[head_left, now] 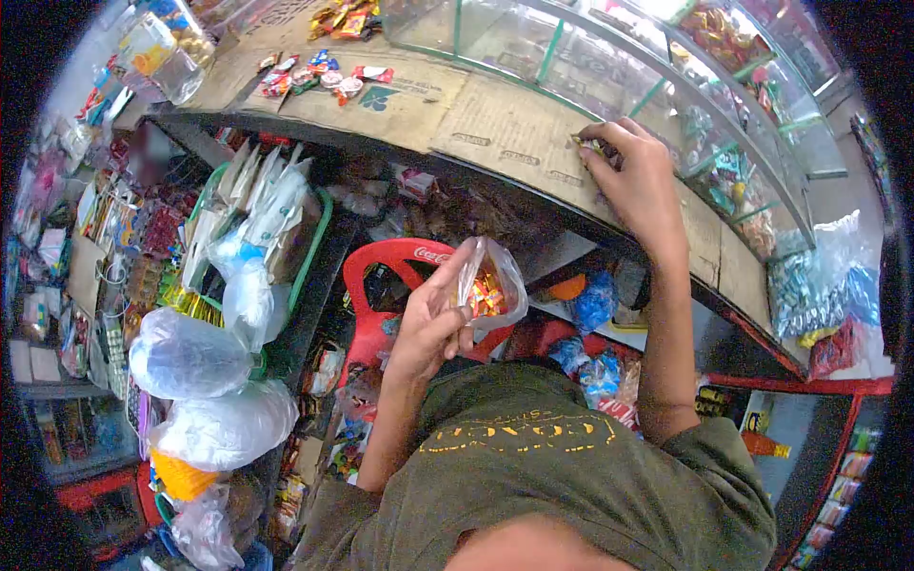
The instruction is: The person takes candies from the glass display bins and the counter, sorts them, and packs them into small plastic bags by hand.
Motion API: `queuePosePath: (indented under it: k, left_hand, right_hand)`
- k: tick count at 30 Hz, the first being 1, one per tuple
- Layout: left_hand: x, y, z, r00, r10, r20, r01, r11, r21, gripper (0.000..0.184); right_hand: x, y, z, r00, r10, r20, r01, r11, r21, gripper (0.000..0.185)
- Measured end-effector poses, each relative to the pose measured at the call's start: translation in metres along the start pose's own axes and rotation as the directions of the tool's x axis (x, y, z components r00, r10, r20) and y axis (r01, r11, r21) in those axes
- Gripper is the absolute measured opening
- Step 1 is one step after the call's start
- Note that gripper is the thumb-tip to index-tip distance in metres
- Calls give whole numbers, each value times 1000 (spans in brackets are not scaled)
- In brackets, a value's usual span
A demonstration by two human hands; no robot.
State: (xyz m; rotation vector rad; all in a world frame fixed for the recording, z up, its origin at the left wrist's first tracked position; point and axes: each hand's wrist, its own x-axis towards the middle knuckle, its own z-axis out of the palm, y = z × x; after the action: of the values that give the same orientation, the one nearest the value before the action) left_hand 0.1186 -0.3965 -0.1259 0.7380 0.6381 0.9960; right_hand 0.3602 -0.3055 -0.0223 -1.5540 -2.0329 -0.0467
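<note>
My left hand [433,319] grips a clear plastic bag [510,271] by its side, in front of my chest. Inside the bag lie several wrapped candies [487,297] in orange, red and yellow. Over the cardboard-covered counter [495,124], my right hand [628,167] is closed, thumb and fingers pinched round a small dark-and-gold wrapped candy [598,147]. Farther left on the counter sits a loose group of mixed wrapped candies [324,76]. Behind it is a pile of yellow and red candies [345,19].
Glass display cases [571,57] line the counter's back edge. A red plastic chair [367,266] stands below the counter. To the left are a green basket [319,228] and stuffed plastic bags [190,352]. A bag of blue packets [824,285] hangs at right.
</note>
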Motion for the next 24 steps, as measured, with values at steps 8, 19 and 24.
queuePosePath:
  k: [8,19,24]
  left_hand:
    - [-10,7,-19,1000,14,-26,-15,999,-36,76]
    - [-24,14,-43,987,46,-151,-54,997,-55,82]
    - [-32,14,-51,976,88,-200,-102,993,-61,83]
  right_hand:
    - [42,-38,21,994,-104,-38,111,941,319,17]
    - [209,-114,119,706,-704,-82,699,711,-83,14]
    - [284,-150,123,617,-758,211,777,545,-316,18]
